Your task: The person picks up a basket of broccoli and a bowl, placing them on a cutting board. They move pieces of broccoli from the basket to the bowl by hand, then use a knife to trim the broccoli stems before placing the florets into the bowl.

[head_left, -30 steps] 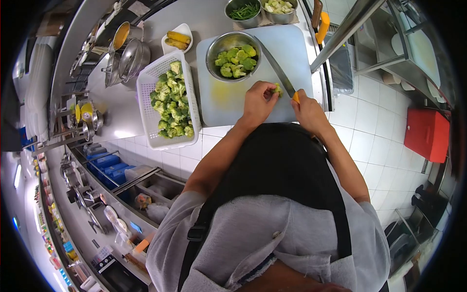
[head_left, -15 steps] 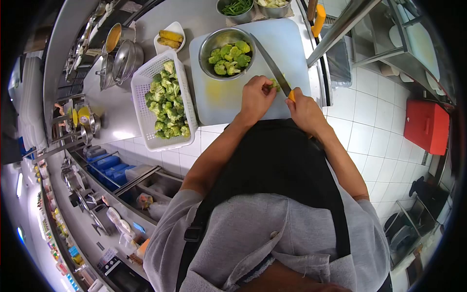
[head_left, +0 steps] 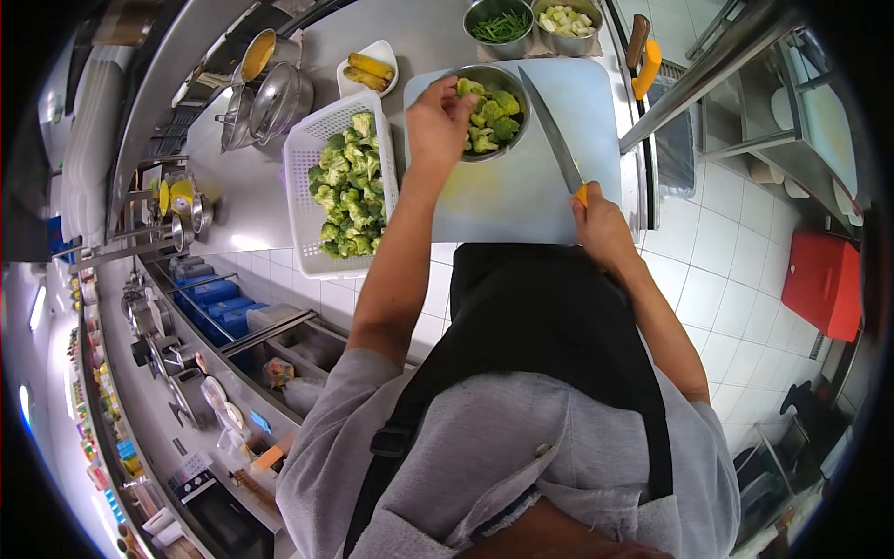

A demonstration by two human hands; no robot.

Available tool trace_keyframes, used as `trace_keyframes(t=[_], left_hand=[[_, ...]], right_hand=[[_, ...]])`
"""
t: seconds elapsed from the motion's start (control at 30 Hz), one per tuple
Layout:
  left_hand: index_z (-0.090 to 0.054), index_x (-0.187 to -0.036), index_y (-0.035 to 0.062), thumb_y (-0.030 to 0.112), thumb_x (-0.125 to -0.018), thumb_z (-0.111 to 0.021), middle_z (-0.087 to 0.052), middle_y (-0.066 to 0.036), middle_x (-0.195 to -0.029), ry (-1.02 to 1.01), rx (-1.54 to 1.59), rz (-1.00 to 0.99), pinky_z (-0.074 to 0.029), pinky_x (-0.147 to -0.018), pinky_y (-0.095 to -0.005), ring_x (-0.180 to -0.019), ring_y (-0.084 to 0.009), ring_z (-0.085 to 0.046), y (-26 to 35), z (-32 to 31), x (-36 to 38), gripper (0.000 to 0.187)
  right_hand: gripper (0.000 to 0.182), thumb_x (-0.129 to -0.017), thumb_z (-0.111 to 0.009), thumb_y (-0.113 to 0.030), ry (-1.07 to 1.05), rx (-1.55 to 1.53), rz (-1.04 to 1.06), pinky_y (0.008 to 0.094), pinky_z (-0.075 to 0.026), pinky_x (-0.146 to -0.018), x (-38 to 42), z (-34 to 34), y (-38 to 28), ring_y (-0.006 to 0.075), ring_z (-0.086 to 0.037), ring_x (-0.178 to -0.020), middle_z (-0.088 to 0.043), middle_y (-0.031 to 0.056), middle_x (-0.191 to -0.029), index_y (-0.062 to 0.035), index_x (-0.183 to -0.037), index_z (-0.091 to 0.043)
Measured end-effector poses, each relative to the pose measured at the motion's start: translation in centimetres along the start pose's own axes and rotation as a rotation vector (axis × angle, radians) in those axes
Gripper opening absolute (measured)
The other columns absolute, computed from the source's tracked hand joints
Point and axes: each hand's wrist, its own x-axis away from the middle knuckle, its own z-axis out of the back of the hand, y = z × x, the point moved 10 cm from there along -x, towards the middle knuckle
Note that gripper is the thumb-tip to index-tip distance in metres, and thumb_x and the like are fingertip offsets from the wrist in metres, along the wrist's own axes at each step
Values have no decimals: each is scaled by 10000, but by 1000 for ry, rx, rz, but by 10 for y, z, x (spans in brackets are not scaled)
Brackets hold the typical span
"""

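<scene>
My left hand (head_left: 438, 126) is over the left rim of the steel bowl (head_left: 523, 116), its fingers closed at a broccoli floret (head_left: 469, 88). Cut broccoli florets (head_left: 496, 114) lie in the bowl, partly hidden by the hand. My right hand (head_left: 603, 226) grips the orange handle of a long knife (head_left: 553, 132), its blade pointing away from me over the pale cutting board (head_left: 521, 200). Left of the board stands a white perforated basket (head_left: 303, 200) full of larger broccoli pieces (head_left: 351, 191).
A white dish (head_left: 385, 58) with yellow-brown pieces sits behind the basket. At the back are a bowl of green beans (head_left: 503, 33) and a bowl of pale chunks (head_left: 565, 23). Steel pans (head_left: 279, 98) stand left; a metal post (head_left: 698, 84) rises right, beside another orange handle (head_left: 646, 70).
My left hand has moved from beside the knife, forward and left to the bowl. The knife in my right hand has shifted slightly off the board's middle. The whole view has shifted a little.
</scene>
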Motion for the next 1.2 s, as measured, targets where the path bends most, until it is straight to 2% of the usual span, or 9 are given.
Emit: trace_keyframes(t=[0.07,0.1,0.23,0.33,0.43,0.57,0.67,0.9,1.2], left_hand=[[-777,-1145,51,134,-901,-812,-799,-171,-936,-79,-205,-55,-609,-744,-371,-779,-293,-773,-25,-5,-16,261],[-790,-1147,88,230,-903,-804,-779,-177,-1029,-254,-329,38,-607,-848,-417,-913,-348,-756,-38,-18,-19,283],[-804,-1120,96,412,-879,-798,-676,-191,-1226,-382,-637,-18,-544,-1014,-463,-1186,-349,-649,-41,-49,-14,398],[-800,-1135,104,397,-883,-788,-709,-205,-1154,-373,-639,-70,-555,-973,-471,-1107,-390,-679,-40,-54,-20,387],[-782,-1067,39,314,-894,-809,-739,-164,-1021,-266,-465,-15,-586,-857,-430,-950,-317,-735,-41,-30,-25,326],[-718,-909,-40,188,-883,-864,-713,-75,-789,-155,321,397,-553,-625,-272,-652,-133,-677,-63,-8,-9,272],[-673,-920,11,114,-951,-807,-703,-45,-874,-145,722,533,-584,-691,-270,-714,-131,-683,-53,-13,15,172],[-622,-963,5,7,-920,-785,-722,-105,-863,-235,874,425,-611,-659,-282,-701,-142,-714,-3,-44,75,169],[-684,-1015,1,120,-874,-831,-739,-77,-770,-318,266,279,-558,-616,-269,-659,-102,-697,7,-110,125,236]], right_hand=[[327,-1091,-533,-269,0,5,7,618,-530,-764,0,0,2,549,-679,-836,-690,344,-858,50,-1149,-490],[330,-1092,-532,-270,0,6,15,617,-531,-764,0,0,1,549,-679,-835,-690,345,-857,52,-1148,-490],[338,-1092,-533,-271,-10,4,11,614,-534,-760,0,2,-2,551,-680,-835,-689,347,-851,59,-1146,-486],[336,-1092,-533,-272,-8,-1,5,613,-536,-763,-1,1,1,551,-681,-836,-692,342,-855,56,-1148,-487],[331,-1090,-535,-268,-5,25,-7,613,-537,-764,-2,-1,5,550,-683,-835,-695,338,-857,54,-1148,-486],[320,-1084,-547,-257,10,-4,21,620,-534,-754,0,1,2,548,-683,-832,-696,336,-856,52,-1143,-486],[314,-1079,-554,-249,13,-10,32,624,-531,-741,0,2,4,549,-681,-822,-692,339,-843,51,-1138,-486],[321,-1076,-552,-253,18,1,75,626,-530,-736,-3,2,4,558,-675,-812,-685,355,-832,55,-1138,-486],[326,-1069,-547,-255,-62,22,22,614,-528,-811,7,15,-4,561,-682,-888,-693,366,-884,57,-1155,-508]])
